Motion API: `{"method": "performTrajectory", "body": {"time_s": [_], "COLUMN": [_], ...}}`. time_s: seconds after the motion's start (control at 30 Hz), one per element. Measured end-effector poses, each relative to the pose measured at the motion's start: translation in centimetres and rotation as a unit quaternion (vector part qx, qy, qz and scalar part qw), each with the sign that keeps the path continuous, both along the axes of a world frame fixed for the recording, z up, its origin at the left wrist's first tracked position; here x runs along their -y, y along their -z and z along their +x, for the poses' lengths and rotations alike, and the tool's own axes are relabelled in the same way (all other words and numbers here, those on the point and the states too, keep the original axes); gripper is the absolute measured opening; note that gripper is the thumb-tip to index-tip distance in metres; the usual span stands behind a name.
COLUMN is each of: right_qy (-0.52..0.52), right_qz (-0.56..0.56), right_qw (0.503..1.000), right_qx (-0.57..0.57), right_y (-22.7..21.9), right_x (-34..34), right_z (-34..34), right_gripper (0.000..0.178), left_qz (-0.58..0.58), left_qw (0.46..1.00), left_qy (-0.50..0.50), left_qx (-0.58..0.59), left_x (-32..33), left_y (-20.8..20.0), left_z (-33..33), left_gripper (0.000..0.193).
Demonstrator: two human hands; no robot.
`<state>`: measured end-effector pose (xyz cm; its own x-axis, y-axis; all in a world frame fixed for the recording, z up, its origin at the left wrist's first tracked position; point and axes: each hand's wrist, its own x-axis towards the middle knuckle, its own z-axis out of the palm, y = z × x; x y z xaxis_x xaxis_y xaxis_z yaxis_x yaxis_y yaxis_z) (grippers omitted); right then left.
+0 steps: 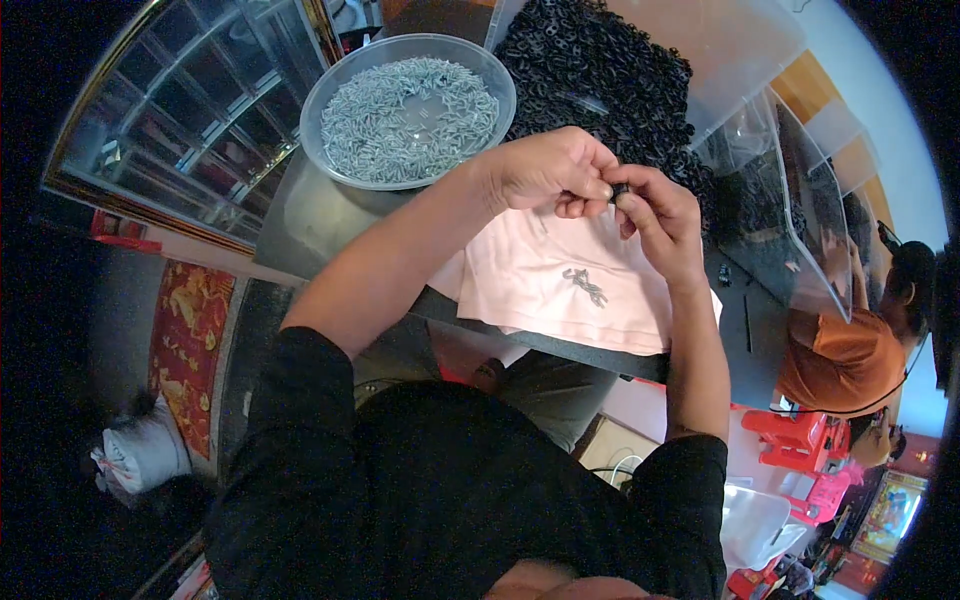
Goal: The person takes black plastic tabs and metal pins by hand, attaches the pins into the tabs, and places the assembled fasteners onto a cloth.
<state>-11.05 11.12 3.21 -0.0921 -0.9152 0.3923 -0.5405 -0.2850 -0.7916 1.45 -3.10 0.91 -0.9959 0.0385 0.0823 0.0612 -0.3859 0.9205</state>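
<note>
Over a pale pink cloth point(500, 290), my two hands meet at a small black piece point(619, 189). My right hand point(664, 215) pinches this piece between thumb and fingers. The fingertips of my left hand point(550, 175) are pinched together against its left side; whatever they hold is hidden. A small pile of grey screws point(585, 286) lies on the cloth below my hands. Behind my left forearm stands a clear round bowl point(312, 140) full of silvery screws point(400, 120). A heap of small black plastic parts with holes point(600, 75) fills the space beyond my hands.
A clear plastic bin wall point(755, 45) rises behind the black heap. On the right, past a transparent panel point(815, 200), sits a person in an orange top point(845, 360). Red stools point(800, 440) stand on the right. A gold-framed glass panel point(190, 110) leans at the left.
</note>
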Motion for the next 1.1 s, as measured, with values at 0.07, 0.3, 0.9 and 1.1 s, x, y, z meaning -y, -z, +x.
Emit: {"method": "performTrajectory", "body": {"time_s": [0.07, 0.3, 0.9, 1.1], "right_qy": [0.003, -0.01, 0.29, 0.472], "right_qz": [0.007, 0.029, -0.261, -0.293], "right_qw": [1.0, 0.993, 0.918, 0.74], "right_qx": [0.002, 0.113, -0.073, -0.378], "right_y": [0.4, 0.9, -8.4, -9.7], "right_x": [0.0, 0.2, -6.2, -8.3], "right_z": [-0.2, -1.5, -6.4, -11.9], "right_gripper": [0.015, 0.019, 0.017, 0.021], "left_qz": [-0.029, -0.037, -0.275, -0.349], "left_qw": [1.0, 0.999, 0.942, 0.907], "left_qy": [0.006, -0.024, -0.19, -0.233], "left_qx": [0.009, 0.028, 0.018, 0.04], "left_x": [0.0, -0.4, -2.8, -2.9], "left_y": [0.0, -0.4, 1.3, 1.2], "left_z": [-0.2, -0.7, -2.4, -2.2], "left_gripper": [0.021, 0.011, 0.01, 0.011]}}
